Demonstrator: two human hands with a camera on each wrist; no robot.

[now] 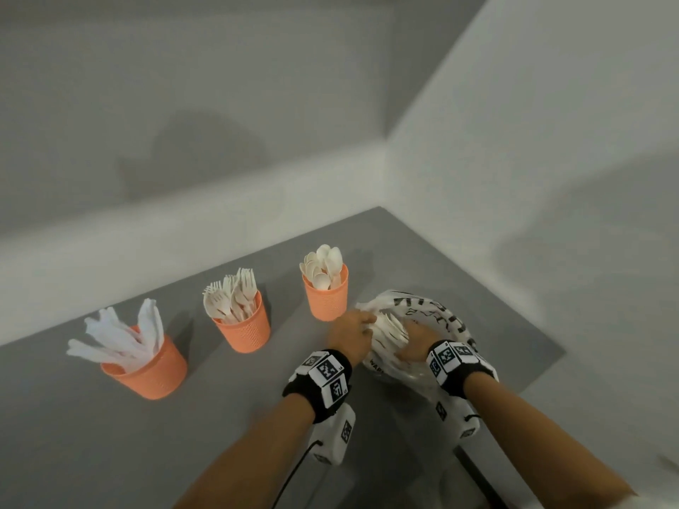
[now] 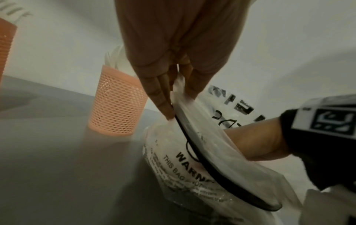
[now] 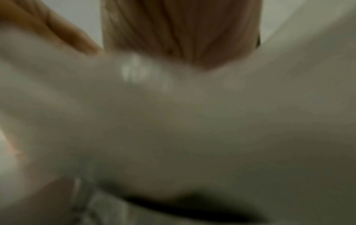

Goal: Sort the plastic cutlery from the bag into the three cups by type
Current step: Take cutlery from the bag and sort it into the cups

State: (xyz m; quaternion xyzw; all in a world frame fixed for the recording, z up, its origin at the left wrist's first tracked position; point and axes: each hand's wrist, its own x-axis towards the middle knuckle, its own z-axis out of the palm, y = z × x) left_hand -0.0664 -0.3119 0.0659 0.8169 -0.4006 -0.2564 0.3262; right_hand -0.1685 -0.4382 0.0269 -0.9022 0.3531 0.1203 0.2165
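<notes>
Three orange mesh cups stand in a row on the grey table: the knife cup (image 1: pixel 145 365) at left, the fork cup (image 1: pixel 244 325) in the middle, the spoon cup (image 1: pixel 325 297) at right. The clear printed plastic bag (image 1: pixel 433 310) lies to the right of the spoon cup. My left hand (image 1: pixel 352 332) pinches the bag's rim (image 2: pixel 173 94) between thumb and fingers and holds it up. My right hand (image 1: pixel 413 343) reaches inside the bag (image 2: pixel 192 152), and a fan of white cutlery (image 1: pixel 389 332) stands up from its fingers. The right wrist view shows only my blurred palm (image 3: pixel 181 38) against plastic.
White walls meet in a corner behind the table (image 1: pixel 110 453). The table's right edge runs close beside the bag. In the left wrist view, the spoon cup (image 2: pixel 117 103) stands just left of my fingers.
</notes>
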